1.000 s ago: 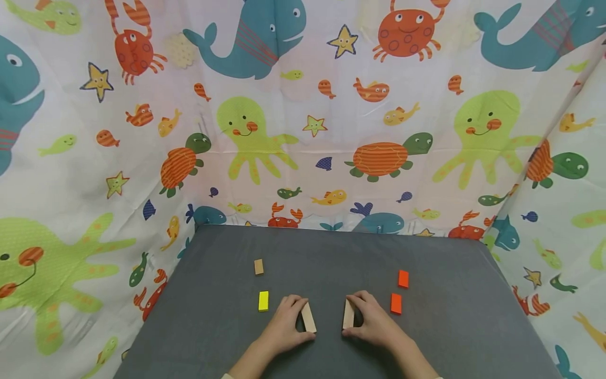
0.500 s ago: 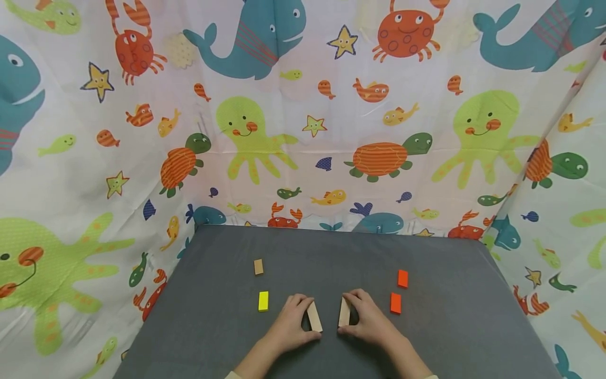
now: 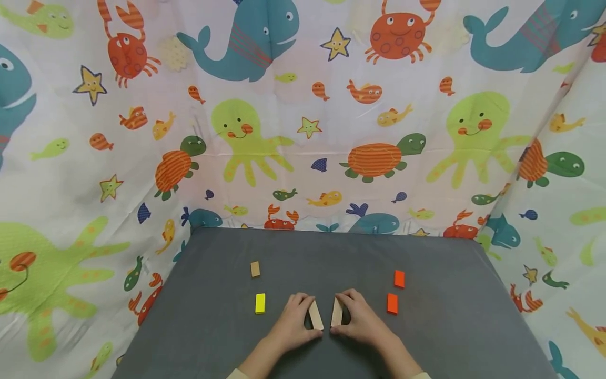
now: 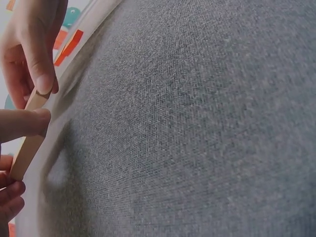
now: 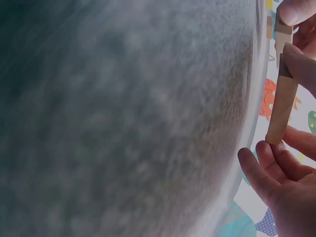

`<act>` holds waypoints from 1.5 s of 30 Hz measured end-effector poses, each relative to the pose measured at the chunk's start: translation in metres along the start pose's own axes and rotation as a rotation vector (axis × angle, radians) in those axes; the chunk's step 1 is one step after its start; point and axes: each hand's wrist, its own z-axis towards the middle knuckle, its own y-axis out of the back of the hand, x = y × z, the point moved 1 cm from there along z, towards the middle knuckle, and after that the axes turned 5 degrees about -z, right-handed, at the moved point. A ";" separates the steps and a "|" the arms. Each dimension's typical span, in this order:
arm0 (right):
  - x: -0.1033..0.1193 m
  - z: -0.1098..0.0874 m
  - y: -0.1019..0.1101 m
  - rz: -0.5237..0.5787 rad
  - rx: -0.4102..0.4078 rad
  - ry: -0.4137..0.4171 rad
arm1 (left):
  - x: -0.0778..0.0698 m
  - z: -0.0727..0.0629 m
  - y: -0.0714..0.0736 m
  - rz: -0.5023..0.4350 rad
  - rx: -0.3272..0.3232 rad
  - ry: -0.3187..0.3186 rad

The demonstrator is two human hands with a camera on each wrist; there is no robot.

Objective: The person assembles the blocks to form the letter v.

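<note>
Two plain wooden blocks are held side by side near the front middle of the grey table. My left hand (image 3: 295,322) pinches the left wooden block (image 3: 315,316) by its two ends, thumb at the near end and fingers at the far end. The right wooden block (image 3: 336,312) sits in the same kind of pinch in my right hand (image 3: 360,319). A narrow gap separates the blocks, their far ends leaning slightly apart on the left one. In the right wrist view the right block (image 5: 283,106) spans from thumb to fingertips.
Left of my hands lie a yellow block (image 3: 260,303) and a tan block (image 3: 255,269) behind it. To the right lie two orange-red blocks, one nearer (image 3: 392,303) and one farther (image 3: 400,279). A sea-animal curtain (image 3: 284,195) borders the grey table (image 3: 326,252).
Both hands have moved toward each other with their wooden blocks, narrowing the gap between them. The loose blocks keep their places on the table; the head view has shifted slightly.
</note>
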 end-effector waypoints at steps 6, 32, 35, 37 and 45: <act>0.004 0.005 -0.002 0.001 0.012 -0.002 | 0.003 0.005 -0.002 0.006 -0.003 0.002; -0.003 0.015 -0.012 -0.004 0.020 -0.015 | 0.011 0.021 -0.010 0.011 0.002 0.028; -0.004 0.015 -0.012 -0.010 0.023 -0.017 | 0.011 0.022 -0.012 0.018 -0.003 0.024; -0.005 0.015 -0.012 -0.022 0.027 -0.019 | 0.010 0.022 -0.013 0.022 -0.003 0.023; -0.006 0.018 -0.013 -0.036 0.047 -0.039 | 0.007 0.023 -0.013 0.026 0.000 0.023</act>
